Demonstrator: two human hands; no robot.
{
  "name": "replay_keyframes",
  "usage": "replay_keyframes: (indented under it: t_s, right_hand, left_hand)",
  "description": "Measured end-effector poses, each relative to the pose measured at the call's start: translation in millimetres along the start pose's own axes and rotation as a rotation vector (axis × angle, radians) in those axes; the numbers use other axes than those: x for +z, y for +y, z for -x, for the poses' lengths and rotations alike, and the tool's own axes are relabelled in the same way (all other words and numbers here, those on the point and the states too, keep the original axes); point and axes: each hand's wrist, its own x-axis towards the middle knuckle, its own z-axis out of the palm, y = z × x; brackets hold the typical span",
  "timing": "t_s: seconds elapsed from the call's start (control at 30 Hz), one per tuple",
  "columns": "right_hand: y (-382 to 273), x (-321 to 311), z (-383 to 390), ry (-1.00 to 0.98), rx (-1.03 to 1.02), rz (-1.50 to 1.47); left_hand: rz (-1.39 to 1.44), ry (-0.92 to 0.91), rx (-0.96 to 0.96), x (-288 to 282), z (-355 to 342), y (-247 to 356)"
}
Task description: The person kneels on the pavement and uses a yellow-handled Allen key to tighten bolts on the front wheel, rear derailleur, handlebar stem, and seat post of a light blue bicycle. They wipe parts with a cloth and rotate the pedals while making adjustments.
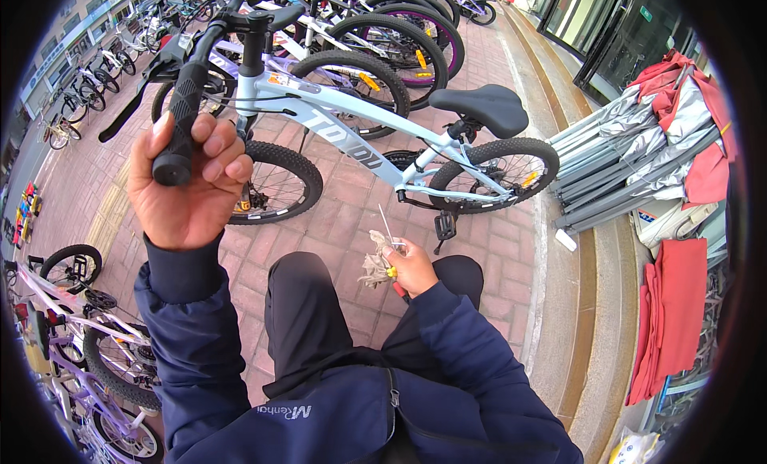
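A light blue mountain bike point(339, 116) stands in front of me, its front wheel to the left and its black saddle point(479, 109) to the right. My left hand point(188, 184) is raised with thumb and fingers around the black handlebar grip point(185, 113), palm facing me. A black brake lever point(128, 113) sticks out beside that grip. Lower down, between my knees, my right hand point(415, 270) is closed on a screwdriver point(386, 224) with a thin metal shaft pointing up and yellow and red on its handle. A crumpled greyish-beige rag point(373, 262) bunches at the same fingers.
Rows of parked bikes point(375, 49) fill the far side, and pink and purple bikes point(120, 360) stand at the lower left. Stone steps point(591, 304) run along the right. Folded canopy frames point(615, 160) and red cloth point(671, 312) lie on them. The ground is reddish paving.
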Motion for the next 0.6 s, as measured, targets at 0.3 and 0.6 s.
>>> replay_keyframes:
  t_s: [0.3,0.6]
  right_hand:
    - [-18,-24,13,0.032,0.086,-0.055]
    - [-22,-50,19,-0.069,0.002,-0.055]
  left_hand:
    - [-0.083,0.055,-0.093,-31,-25,80]
    - [-0.550,0.536,-0.092,-24,-13,170]
